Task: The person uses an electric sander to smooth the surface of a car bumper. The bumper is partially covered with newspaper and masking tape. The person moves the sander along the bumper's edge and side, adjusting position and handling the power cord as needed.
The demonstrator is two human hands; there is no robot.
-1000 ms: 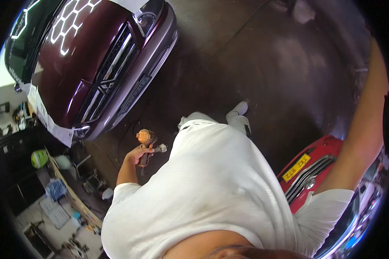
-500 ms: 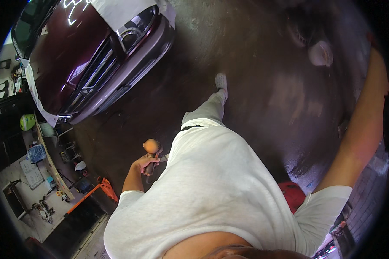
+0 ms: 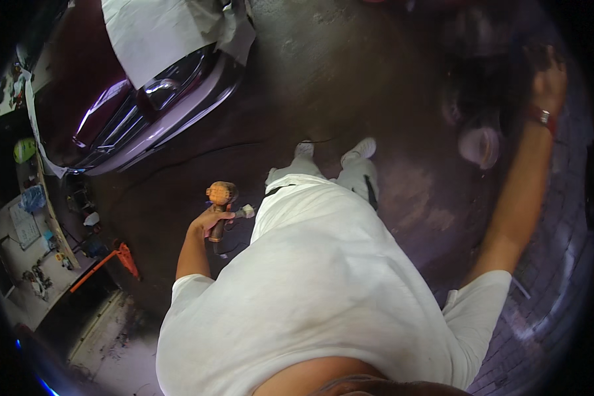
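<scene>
My left hand (image 3: 212, 219) is closed around the dark handle of a hand-held tool (image 3: 222, 193) with a rounded orange head. A short pale piece sticks out on the tool's right side, close to my white shirt. The exact kind of tool does not show. My right arm stretches far out to the right, with a red-banded watch (image 3: 544, 117) on the wrist. My right hand (image 3: 549, 86) is near dark, blurred things at the far right; its fingertips are dim and smeared, so I cannot make out whether they hold anything.
A dark red car (image 3: 148, 119) stands at the front left, with white paper (image 3: 162, 39) over part of it. A workbench (image 3: 20, 231) with tools lies to the left, near an orange bar-shaped object (image 3: 99, 267). A blurred white rounded object (image 3: 478, 146) is right of my feet.
My right hand has come into view at the right. Both my feet now show instead of one. The car and bench have shifted left in view; the tool stays in my left hand.
</scene>
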